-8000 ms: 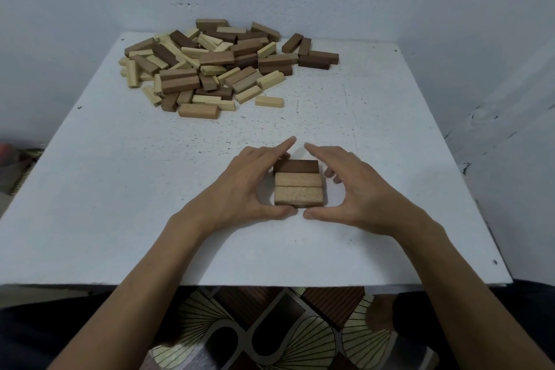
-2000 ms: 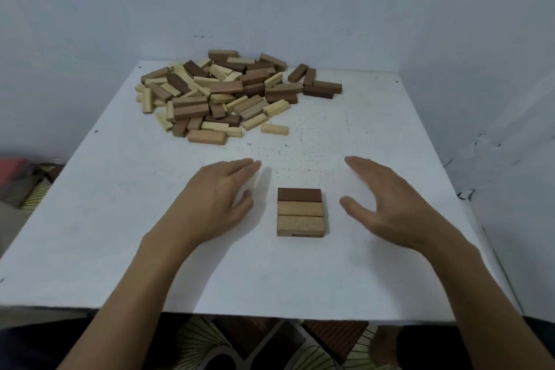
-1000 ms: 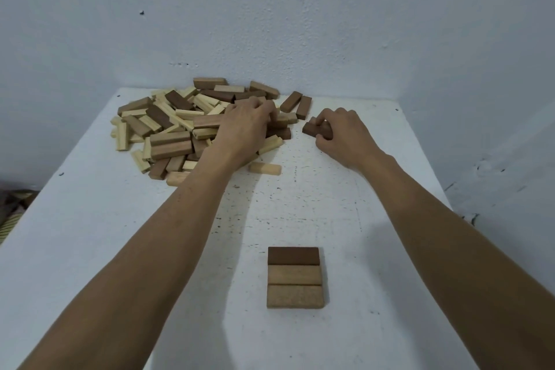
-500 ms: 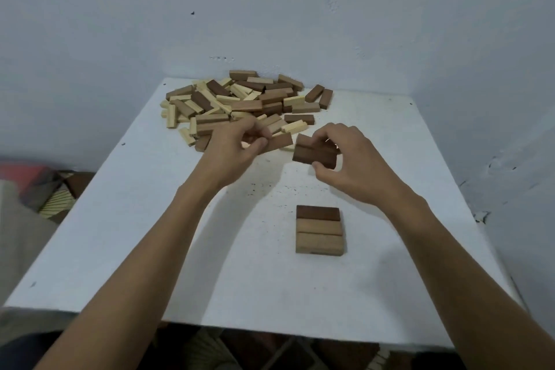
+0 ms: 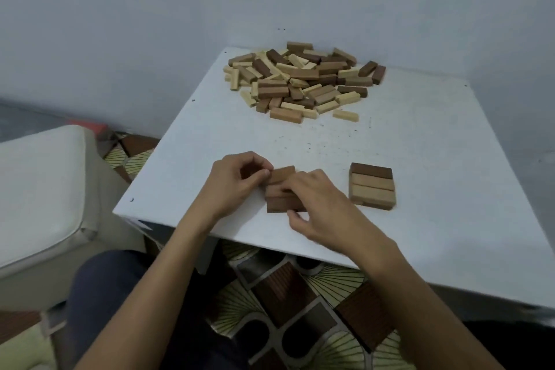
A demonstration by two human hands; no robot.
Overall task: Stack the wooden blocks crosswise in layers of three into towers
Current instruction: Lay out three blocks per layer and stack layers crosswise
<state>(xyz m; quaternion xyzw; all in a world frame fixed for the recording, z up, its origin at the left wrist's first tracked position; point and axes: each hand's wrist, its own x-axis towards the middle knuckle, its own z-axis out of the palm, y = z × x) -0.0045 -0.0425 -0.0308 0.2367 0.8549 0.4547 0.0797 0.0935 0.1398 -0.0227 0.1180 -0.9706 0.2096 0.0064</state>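
Note:
A flat layer of three blocks, one dark and two light, lies on the white table at the front right. Left of it, three brown blocks lie side by side near the table's front edge. My left hand pinches the left end of the farthest one with curled fingers. My right hand covers the right ends of these blocks, thumb against the nearest one. A large heap of loose blocks, dark, mid-brown and pale, fills the far side of the table.
A pale cushioned seat stands left of the table. Patterned floor tiles show below the front edge. Grey walls close the table in behind and on the right.
Both hands came back from the heap with brown blocks and set them down left of the first layer. The view has turned left.

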